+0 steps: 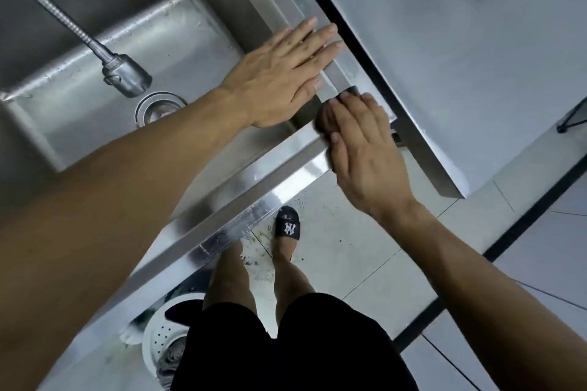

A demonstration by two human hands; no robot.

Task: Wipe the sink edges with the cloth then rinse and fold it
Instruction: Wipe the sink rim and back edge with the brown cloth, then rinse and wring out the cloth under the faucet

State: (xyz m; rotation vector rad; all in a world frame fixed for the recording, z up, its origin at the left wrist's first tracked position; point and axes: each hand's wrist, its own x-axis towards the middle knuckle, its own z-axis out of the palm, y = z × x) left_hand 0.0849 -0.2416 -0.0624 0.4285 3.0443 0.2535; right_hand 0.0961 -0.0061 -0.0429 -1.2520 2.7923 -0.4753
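The steel sink (254,173) fills the left of the view. Its right rim runs up to the top and its front rim slants down to the left. My left hand (279,73) lies flat on the right rim with straight fingers, holding nothing. My right hand (365,149) is at the near right corner of the rim and covers a dark cloth (352,91). The fingertips and thumb bend round the cloth, pressing it on the corner. Only small dark parts of the cloth show past the fingers.
A flexible tap hose with a spray head (127,73) hangs over the basin above the drain (158,108). A steel counter (460,57) stands just right of the sink across a dark gap. A white colander (165,336) and my feet are on the tiled floor below.
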